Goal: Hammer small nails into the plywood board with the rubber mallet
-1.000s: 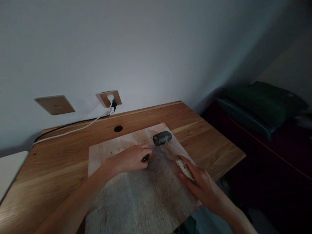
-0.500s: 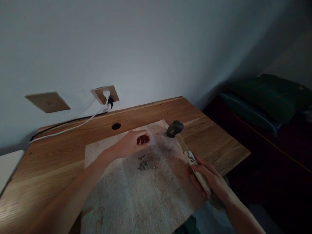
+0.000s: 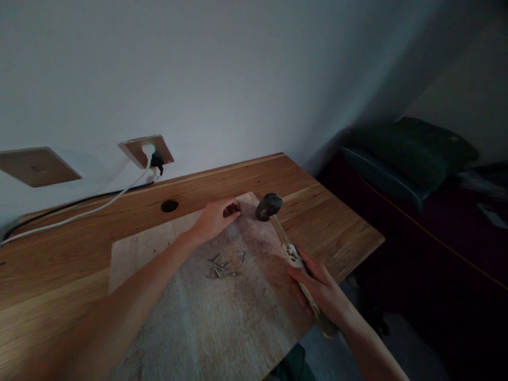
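My right hand (image 3: 319, 288) is wrapped round the handle of a mallet (image 3: 269, 207) with a dark, rounded head and a pale, marked grip. Its head is over the far right part of a thin wooden board (image 3: 206, 323). Near the board's far edge, my left hand (image 3: 218, 218) has its fingertips pinched together, close to the mallet head; what they hold, if anything, is too small to make out. Several loose nails (image 3: 219, 268) lie in a small heap on the board, between the hands and nearer to me.
Beneath the board is a wooden desk (image 3: 321, 211) with a round cable hole (image 3: 169, 206) near its back edge. A white cable (image 3: 99, 208) and a black one run from a wall socket (image 3: 137, 151). Off to the right are dark green cushions (image 3: 413, 153).
The view has turned slightly right. My left hand has shifted towards the board's far right corner, nearer the mallet head, and its fingers have closed more. My right hand keeps its grip on the mallet.
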The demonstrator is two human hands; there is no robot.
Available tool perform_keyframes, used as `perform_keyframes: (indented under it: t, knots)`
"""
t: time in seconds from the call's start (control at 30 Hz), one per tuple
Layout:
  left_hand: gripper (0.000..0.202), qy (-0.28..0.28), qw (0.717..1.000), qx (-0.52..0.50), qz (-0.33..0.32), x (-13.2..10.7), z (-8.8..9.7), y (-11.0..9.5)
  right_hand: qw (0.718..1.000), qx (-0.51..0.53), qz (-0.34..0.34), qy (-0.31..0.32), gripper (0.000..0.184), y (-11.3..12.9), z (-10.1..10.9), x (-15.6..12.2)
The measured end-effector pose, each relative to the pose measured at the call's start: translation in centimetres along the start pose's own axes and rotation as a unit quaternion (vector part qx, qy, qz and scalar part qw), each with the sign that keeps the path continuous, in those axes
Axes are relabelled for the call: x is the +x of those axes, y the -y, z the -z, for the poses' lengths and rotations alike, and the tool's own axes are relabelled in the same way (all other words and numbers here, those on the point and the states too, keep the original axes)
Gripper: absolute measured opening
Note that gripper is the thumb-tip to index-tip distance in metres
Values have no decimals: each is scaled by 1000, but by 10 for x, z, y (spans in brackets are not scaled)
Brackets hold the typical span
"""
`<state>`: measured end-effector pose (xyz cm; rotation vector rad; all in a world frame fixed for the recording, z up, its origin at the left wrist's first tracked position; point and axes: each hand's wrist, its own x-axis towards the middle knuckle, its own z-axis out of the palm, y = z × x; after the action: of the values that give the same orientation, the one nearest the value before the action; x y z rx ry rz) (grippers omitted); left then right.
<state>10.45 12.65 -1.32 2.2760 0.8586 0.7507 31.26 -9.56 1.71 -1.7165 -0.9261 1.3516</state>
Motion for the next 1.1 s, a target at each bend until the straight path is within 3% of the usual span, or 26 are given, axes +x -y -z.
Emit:
perform_keyframes:
  t: [0.4,0.6,0.93,1.1]
  knots:
    - [9,12,998,54,-16,-5,0,-1,999,-31,24,-12,65,-1,-2,2]
    - [8,-26,999,24,-14,-6,1,-1,999,-43,21,-18,68,-4,-2,3]
    - [7,3,998,49,-24,-6,0,1,998,-57,35,-11,70,-4,-2,2]
    - [9,-62,996,45,-46,-5,-3,-1,998,-52,23,-11,70,-5,-3,2]
